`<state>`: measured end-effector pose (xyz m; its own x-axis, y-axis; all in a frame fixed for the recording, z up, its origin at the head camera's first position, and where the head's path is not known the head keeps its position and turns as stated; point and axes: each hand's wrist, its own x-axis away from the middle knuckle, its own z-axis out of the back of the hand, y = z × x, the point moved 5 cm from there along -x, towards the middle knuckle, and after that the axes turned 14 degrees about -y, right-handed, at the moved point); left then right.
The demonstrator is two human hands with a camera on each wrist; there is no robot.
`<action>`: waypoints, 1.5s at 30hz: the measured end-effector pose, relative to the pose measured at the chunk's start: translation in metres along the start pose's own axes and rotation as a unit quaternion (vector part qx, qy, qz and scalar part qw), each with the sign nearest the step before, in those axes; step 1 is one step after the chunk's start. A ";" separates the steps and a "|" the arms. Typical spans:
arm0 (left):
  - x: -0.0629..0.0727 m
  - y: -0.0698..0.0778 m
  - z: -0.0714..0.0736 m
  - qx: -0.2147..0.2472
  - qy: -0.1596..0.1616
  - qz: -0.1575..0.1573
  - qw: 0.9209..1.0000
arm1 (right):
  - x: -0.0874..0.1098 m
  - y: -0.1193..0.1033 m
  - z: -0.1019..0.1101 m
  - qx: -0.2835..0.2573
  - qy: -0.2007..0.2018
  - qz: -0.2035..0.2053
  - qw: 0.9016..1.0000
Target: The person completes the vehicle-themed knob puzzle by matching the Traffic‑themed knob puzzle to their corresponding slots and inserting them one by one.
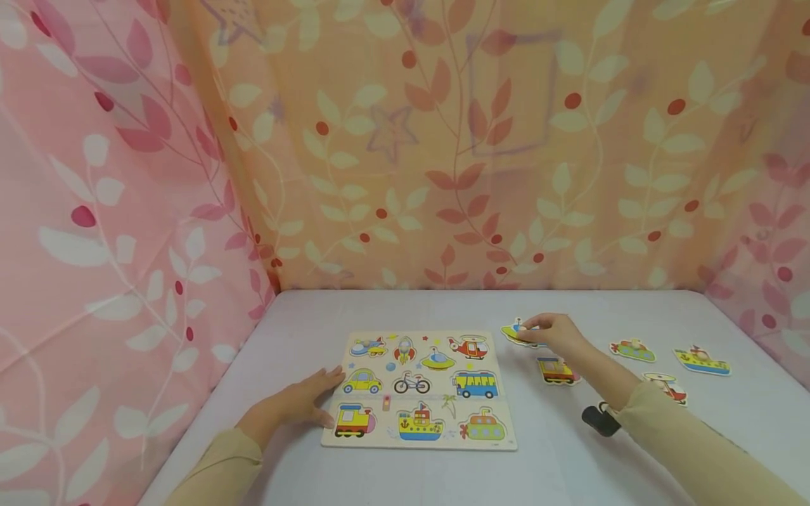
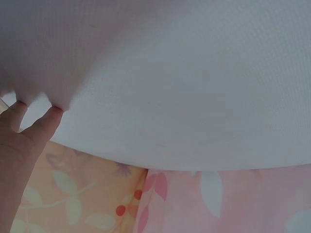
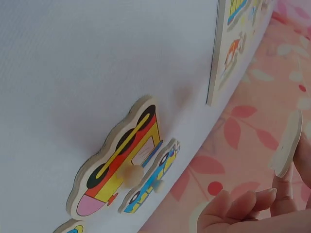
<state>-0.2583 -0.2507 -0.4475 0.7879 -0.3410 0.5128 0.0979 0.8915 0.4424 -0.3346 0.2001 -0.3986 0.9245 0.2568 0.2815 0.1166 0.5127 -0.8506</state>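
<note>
My right hand (image 1: pixel 557 334) pinches a flying saucer puzzle piece (image 1: pixel 515 329) above the table, just right of the puzzle board (image 1: pixel 436 437). In the right wrist view only the pale edge and back of that piece (image 3: pixel 290 145) show, with the fingers (image 3: pixel 238 208) below it. My left hand (image 1: pixel 300 400) rests with spread fingers at the board's left edge; the left wrist view shows two of its fingers (image 2: pixel 46 124) against the white surface. Knobbed plane (image 1: pixel 368 348) and rocket (image 1: pixel 405 350) pieces sit in the board's top row.
Right of the board lie a train piece (image 1: pixel 557 371), a submarine piece (image 1: pixel 633 350), a ship piece (image 1: pixel 702 362) and a helicopter piece (image 1: pixel 667 386) partly behind the right forearm. A bus piece (image 3: pixel 150 179) lies beside the train. Patterned curtains (image 1: pixel 443 140) bound the table.
</note>
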 end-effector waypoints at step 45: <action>0.001 0.002 0.001 -0.002 0.000 0.002 1.000 | -0.035 -0.020 -0.084 0.033 -0.049 -0.014 0.998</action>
<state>-0.2576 -0.2495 -0.4454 0.7889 -0.3367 0.5141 0.0970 0.8943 0.4369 -0.3386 0.1120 -0.4290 0.8805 0.3195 0.3501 0.1144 0.5736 -0.8111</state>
